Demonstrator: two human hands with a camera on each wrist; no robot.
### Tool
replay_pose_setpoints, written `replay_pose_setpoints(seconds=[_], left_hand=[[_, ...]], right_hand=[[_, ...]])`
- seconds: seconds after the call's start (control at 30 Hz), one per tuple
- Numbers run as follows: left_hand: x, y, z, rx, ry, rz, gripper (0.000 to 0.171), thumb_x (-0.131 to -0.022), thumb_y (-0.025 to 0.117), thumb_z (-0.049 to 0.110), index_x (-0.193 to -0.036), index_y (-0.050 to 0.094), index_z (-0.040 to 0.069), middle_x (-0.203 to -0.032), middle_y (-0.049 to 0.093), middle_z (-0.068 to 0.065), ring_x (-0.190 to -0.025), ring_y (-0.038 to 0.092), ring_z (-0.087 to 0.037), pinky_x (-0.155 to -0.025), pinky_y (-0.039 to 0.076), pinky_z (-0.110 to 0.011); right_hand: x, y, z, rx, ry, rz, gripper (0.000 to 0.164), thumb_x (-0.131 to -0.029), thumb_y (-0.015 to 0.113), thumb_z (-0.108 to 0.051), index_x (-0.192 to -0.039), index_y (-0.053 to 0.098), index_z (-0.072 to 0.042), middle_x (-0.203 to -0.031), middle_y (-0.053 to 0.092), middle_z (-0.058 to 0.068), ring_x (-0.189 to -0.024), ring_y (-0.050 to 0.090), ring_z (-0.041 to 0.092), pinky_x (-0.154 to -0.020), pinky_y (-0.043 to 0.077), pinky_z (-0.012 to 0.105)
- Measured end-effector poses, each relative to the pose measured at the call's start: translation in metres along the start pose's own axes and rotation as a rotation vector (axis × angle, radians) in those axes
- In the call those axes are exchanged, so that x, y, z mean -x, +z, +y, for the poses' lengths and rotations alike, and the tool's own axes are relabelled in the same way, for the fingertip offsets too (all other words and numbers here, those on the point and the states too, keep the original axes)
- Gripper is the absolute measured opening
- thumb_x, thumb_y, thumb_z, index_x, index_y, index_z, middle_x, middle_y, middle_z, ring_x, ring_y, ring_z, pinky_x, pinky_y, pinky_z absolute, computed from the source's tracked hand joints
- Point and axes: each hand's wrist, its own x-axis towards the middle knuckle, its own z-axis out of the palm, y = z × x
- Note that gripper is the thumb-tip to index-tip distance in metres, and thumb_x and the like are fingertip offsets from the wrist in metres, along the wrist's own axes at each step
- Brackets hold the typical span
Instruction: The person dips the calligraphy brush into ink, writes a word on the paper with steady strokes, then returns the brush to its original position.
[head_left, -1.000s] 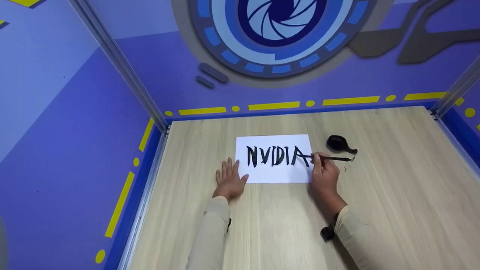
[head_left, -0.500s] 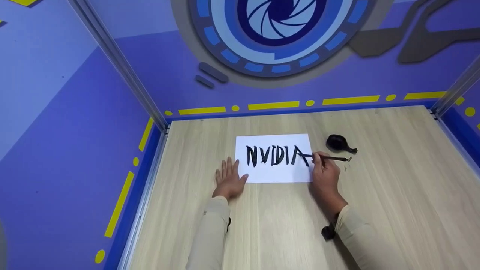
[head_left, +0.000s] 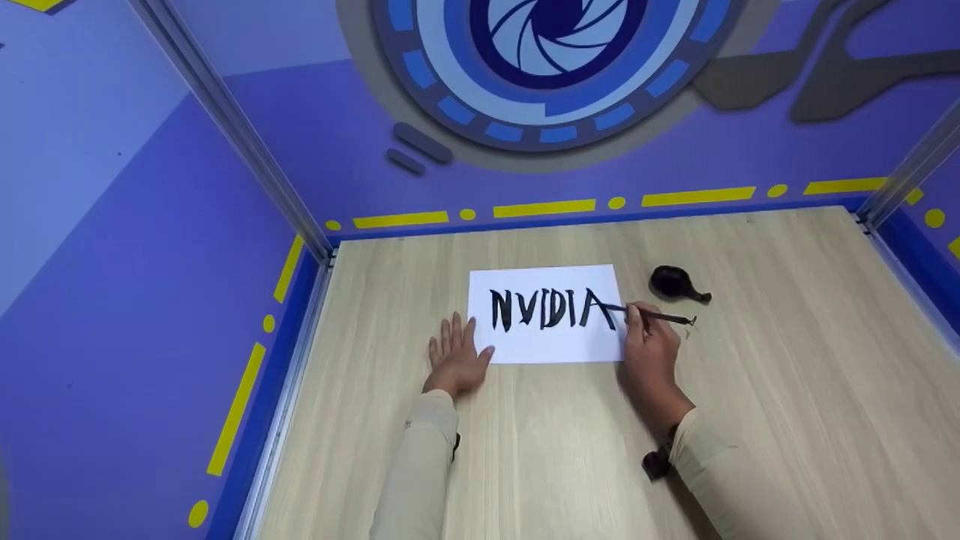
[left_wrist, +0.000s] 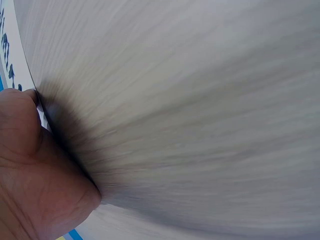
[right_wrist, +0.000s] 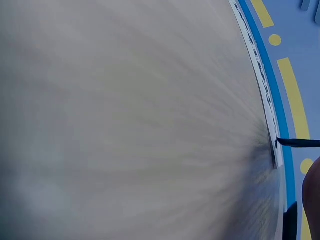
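Observation:
A white sheet of paper (head_left: pixel 555 351) lies on the table, with "NVIDIA" painted on it in thick black strokes (head_left: pixel 551 308). My right hand (head_left: pixel 651 345) pinches a slim dark writing brush (head_left: pixel 664 317) at the sheet's right edge. The brush's tip overlaps the last letter, the A, and its back end points right. In the right wrist view the brush (right_wrist: pixel 300 143) has its dark tip close over the paper (right_wrist: pixel 267 107). My left hand (head_left: pixel 459 364) lies flat with fingers spread, its thumb and fingertips at the paper's left edge. The left wrist view shows its palm (left_wrist: pixel 45 190) low on the table.
A black round dish with a narrow spout-like end (head_left: pixel 671 283) sits right of the paper, behind the right hand. The wooden table (head_left: pixel 555 450) is bounded by blue-purple panels (head_left: pixel 300 142) at the back and sides.
The back end of the brush has swung slightly toward me and left, while its tip stays over the A. The left hand keeps its place, and the view has shifted a little.

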Motion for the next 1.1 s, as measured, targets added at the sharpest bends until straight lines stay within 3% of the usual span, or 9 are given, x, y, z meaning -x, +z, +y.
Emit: replay_pose_setpoints(seconds=[0.3, 0.57, 0.8, 0.97, 1.1], left_hand=[[0.001, -0.004, 0.000, 0.003, 0.009, 0.000, 0.074, -0.113, 0.037, 0.052, -0.174, 0.009, 0.022, -0.182, -0.016, -0.009, -0.169, -0.019, -0.035, -0.135, -0.014, -0.061], [0.003, -0.004, 0.001, 0.001, 0.005, 0.002, 0.074, -0.113, 0.036, 0.053, -0.174, 0.008, 0.022, -0.182, -0.017, -0.009, -0.169, -0.019, -0.034, -0.135, -0.014, -0.060], [0.004, -0.005, 0.001, 0.004, 0.008, 0.004, 0.074, -0.113, 0.036, 0.053, -0.174, 0.007, 0.023, -0.182, -0.018, -0.009, -0.169, -0.020, -0.034, -0.135, -0.014, -0.060], [0.006, -0.006, 0.004, -0.012, -0.004, -0.002, 0.074, -0.113, 0.037, 0.053, -0.174, 0.006, 0.024, -0.182, -0.018, -0.008, -0.169, -0.021, -0.032, -0.135, -0.013, -0.059], [0.003, -0.004, 0.001, -0.009, -0.012, -0.001, 0.075, -0.113, 0.037, 0.054, -0.174, 0.006, 0.025, -0.182, -0.018, -0.007, -0.169, -0.021, -0.032, -0.135, -0.013, -0.059]], right_hand=[[0.005, 0.003, -0.002, -0.011, 0.019, 0.023, 0.022, -0.109, 0.063, -0.021, -0.110, 0.077, -0.004, -0.099, 0.078, 0.017, -0.089, 0.063, 0.012, -0.082, 0.045, 0.018], [0.012, 0.007, -0.002, -0.045, 0.029, 0.009, 0.025, -0.109, 0.063, -0.023, -0.111, 0.077, -0.002, -0.100, 0.078, 0.019, -0.087, 0.062, 0.009, -0.079, 0.045, 0.016], [0.012, 0.012, -0.008, -0.061, 0.058, -0.019, 0.024, -0.108, 0.064, -0.023, -0.113, 0.078, -0.005, -0.103, 0.081, 0.017, -0.090, 0.064, 0.004, -0.084, 0.046, 0.013], [-0.004, 0.008, -0.022, -0.208, 0.122, 0.074, 0.027, -0.109, 0.063, -0.023, -0.113, 0.078, -0.001, -0.098, 0.079, 0.018, -0.085, 0.069, -0.001, -0.083, 0.054, 0.012], [-0.019, 0.002, -0.032, -0.360, 0.124, 0.172, 0.030, -0.110, 0.062, -0.019, -0.115, 0.075, 0.007, -0.101, 0.078, 0.017, -0.085, 0.075, 0.002, -0.083, 0.061, 0.015]])
